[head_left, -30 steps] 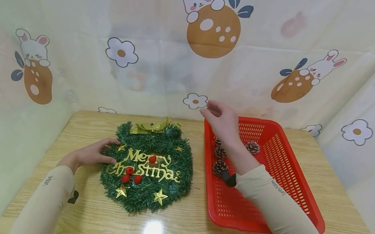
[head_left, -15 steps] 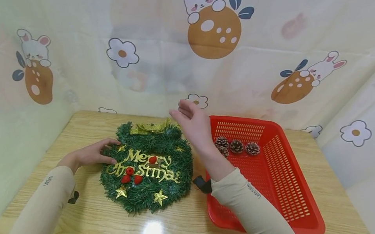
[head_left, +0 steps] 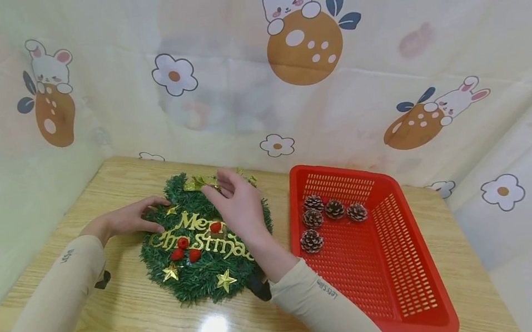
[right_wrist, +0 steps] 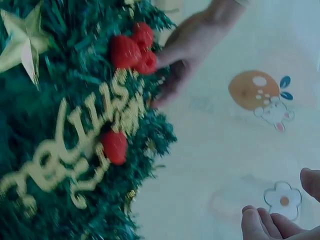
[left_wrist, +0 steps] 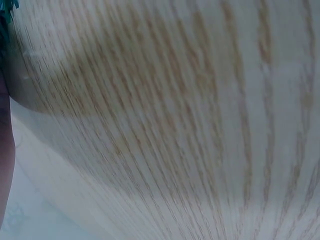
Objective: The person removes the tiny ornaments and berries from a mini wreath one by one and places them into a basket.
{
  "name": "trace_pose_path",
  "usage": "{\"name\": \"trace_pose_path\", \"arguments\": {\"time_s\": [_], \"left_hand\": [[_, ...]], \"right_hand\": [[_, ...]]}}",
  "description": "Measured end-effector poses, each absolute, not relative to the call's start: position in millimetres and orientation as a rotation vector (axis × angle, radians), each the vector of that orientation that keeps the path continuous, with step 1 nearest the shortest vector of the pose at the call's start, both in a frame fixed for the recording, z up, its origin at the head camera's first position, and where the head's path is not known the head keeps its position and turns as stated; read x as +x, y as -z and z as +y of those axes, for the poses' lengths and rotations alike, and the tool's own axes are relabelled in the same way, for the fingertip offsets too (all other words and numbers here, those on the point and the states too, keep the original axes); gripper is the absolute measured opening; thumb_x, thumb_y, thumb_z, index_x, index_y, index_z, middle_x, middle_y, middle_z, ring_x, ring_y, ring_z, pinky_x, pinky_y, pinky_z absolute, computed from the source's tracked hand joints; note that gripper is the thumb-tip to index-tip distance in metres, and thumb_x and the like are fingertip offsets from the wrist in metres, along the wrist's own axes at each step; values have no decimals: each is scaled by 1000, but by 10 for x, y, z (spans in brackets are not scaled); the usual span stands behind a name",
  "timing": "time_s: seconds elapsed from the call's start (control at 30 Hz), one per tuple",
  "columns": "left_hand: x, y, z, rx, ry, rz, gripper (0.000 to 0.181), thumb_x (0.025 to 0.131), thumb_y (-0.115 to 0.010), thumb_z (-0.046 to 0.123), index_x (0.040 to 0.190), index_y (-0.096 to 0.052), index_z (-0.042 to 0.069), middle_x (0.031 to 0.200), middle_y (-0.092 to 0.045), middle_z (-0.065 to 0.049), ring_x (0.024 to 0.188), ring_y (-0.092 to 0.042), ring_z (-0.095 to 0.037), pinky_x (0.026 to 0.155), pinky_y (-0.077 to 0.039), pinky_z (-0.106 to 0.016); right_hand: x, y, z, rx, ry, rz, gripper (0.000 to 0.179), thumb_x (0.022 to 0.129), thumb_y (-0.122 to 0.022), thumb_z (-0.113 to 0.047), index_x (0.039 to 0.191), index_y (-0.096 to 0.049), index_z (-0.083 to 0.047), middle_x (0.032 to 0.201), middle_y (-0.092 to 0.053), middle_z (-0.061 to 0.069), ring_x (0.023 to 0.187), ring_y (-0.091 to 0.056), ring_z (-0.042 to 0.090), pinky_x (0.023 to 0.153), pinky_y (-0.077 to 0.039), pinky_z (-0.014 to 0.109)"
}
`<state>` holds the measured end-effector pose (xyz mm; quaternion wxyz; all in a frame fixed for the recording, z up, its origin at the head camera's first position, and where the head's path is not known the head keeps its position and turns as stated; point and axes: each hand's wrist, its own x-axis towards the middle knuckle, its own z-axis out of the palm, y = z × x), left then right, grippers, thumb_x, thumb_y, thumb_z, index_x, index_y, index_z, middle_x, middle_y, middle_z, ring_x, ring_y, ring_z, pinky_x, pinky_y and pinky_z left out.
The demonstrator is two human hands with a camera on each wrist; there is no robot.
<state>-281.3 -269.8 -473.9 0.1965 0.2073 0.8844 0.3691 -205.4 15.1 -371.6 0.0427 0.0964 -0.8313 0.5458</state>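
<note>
A green tinsel wreath (head_left: 195, 279) lies flat on the table, with gold "Merry Christmas" lettering (head_left: 194, 237), gold stars, red berries (right_wrist: 125, 50) and a gold bow at its top. My left hand (head_left: 127, 218) rests at the wreath's left edge, thumb and forefinger touching the greenery with a space between them. My right hand (head_left: 241, 205) is raised over the wreath's right side and hides part of the lettering and bow. In the right wrist view its thumb (right_wrist: 311, 183) and fingers (right_wrist: 265, 225) stand apart, with nothing between them.
To the right stands a red plastic basket (head_left: 419, 258) with several pine cones (head_left: 334, 209) grouped in its left and back part. A patterned curtain (head_left: 237, 97) hangs behind and along the sides of the wooden table (head_left: 131, 329).
My right hand has travelled left from over the basket to over the wreath, uncovering the pine cones. My left hand and the wreath have stayed in place.
</note>
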Motion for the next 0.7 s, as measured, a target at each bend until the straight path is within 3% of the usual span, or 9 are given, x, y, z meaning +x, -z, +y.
{"name": "trace_pose_path", "arguments": {"time_s": [0.23,0.7], "left_hand": [[-2828,4745,-2707,581,-1044,2467,72,82,-68,36,141,-31,19,146,-26,-17,131,-27,-43,100,-28,-62],[-2831,4756,-2711,564,-1067,2448,71,81,-69,34,140,-32,19,147,-25,-16,132,-26,-43,102,-27,-61]], "right_hand": [[-1886,3918,-10,290,-1610,-2647,57,84,-62,-45,134,-47,-23,132,-52,-7,119,-52,11,94,-45,27],[-1671,4323,-159,258,-1608,-2631,56,85,-61,-47,134,-48,-23,128,-54,-6,116,-53,16,92,-47,33]]}}
